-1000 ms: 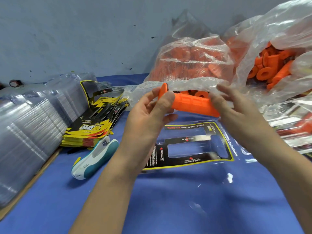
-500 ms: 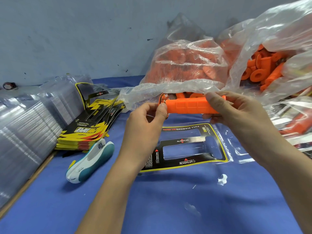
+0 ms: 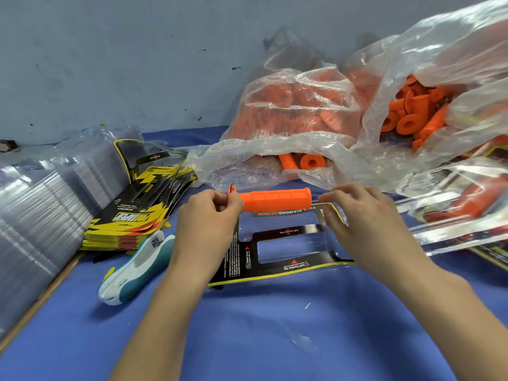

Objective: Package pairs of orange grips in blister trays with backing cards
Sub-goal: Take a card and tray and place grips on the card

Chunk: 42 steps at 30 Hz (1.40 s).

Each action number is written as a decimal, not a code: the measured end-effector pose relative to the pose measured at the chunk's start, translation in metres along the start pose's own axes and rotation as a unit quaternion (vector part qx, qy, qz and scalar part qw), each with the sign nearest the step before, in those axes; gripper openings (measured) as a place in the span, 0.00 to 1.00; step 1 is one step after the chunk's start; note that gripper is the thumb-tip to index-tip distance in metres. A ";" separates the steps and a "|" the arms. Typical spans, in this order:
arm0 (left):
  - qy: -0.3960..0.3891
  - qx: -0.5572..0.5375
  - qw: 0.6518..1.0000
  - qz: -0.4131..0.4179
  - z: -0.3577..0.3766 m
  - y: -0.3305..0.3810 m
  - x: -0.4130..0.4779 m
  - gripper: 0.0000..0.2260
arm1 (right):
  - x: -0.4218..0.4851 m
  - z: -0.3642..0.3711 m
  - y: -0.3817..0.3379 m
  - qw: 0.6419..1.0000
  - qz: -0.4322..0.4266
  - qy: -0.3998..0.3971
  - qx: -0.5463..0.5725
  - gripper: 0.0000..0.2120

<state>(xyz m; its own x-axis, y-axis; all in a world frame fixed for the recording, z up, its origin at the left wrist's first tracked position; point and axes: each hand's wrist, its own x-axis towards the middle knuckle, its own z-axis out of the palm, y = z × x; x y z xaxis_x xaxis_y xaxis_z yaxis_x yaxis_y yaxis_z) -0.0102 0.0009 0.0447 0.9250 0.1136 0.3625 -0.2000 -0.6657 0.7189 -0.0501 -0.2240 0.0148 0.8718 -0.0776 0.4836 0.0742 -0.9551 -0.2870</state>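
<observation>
Lowered now toward the tray (image 3: 288,243), grip (image 3: 275,199) pinched by left hand (image 3: 209,215), right hand (image 3: 354,213) loose beside it, risking a crooked seat.

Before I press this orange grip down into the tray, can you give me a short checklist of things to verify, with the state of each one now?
1. Left hand holds the flange end of the orange grip: ok.
2. Right hand holds the grip: not ok; its fingers are beside the free end.
3. Grip lies lengthwise along the upper cavity of the blister tray: ok.
4. Grip seated in the cavity: cannot tell.
5. Backing card in the tray: ok.
6. Lower cavity free for the second grip: ok.
</observation>
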 end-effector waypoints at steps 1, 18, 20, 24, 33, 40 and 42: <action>-0.006 0.006 1.000 -0.006 0.002 0.000 -0.001 0.18 | -0.003 0.003 0.000 1.000 -0.014 0.003 -0.010 0.09; -0.067 0.083 0.994 -0.025 0.014 -0.005 -0.004 0.23 | -0.010 0.012 0.000 0.996 -0.043 -0.005 -0.075 0.08; -0.075 0.086 0.993 -0.026 0.013 -0.006 -0.003 0.22 | -0.010 0.013 0.000 0.996 -0.040 -0.001 -0.080 0.08; -0.076 0.098 0.992 -0.021 0.013 -0.008 -0.002 0.22 | -0.011 0.016 0.001 0.995 -0.038 0.010 -0.087 0.08; -0.077 0.110 0.990 -0.041 0.021 -0.013 -0.003 0.20 | -0.011 0.015 0.001 0.995 -0.028 -0.008 -0.091 0.08; -0.091 0.121 0.988 -0.038 0.023 -0.018 -0.002 0.13 | -0.010 0.013 -0.001 0.996 -0.015 -0.029 -0.087 0.11; -0.090 0.119 0.988 -0.035 0.023 -0.018 -0.002 0.11 | -0.010 0.012 -0.002 0.996 -0.009 -0.039 -0.083 0.12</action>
<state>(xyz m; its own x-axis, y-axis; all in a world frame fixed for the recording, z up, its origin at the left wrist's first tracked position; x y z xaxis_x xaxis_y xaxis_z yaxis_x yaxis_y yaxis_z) -0.0015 -0.0041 0.0172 0.9807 0.0462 0.1897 -0.0718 -0.8182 0.5704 -0.0533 -0.2184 0.0008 0.9063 -0.0435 0.4205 0.0149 -0.9908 -0.1346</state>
